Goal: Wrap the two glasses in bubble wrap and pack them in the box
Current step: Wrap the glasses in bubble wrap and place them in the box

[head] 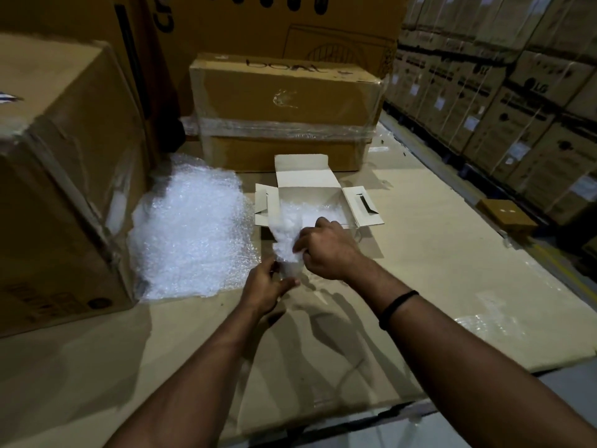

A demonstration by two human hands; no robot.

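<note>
A small white box (310,176) stands open on the cardboard floor, flaps spread, with bubble wrap showing inside it. Just in front of the box I hold a glass bundled in bubble wrap (289,234). My left hand (266,287) pinches the lower end of the bundle, where clear glass shows through. My right hand (326,250) grips the wrap at the bundle's right side, near the box's front edge. A second glass (353,232) shows faintly as a clear rim right of my right hand.
A heap of loose bubble wrap (193,227) lies to the left against a large carton (64,176). A taped brown carton (284,111) stands behind the box. Stacked cartons (517,101) line the right side. A small brown box (505,215) sits at right.
</note>
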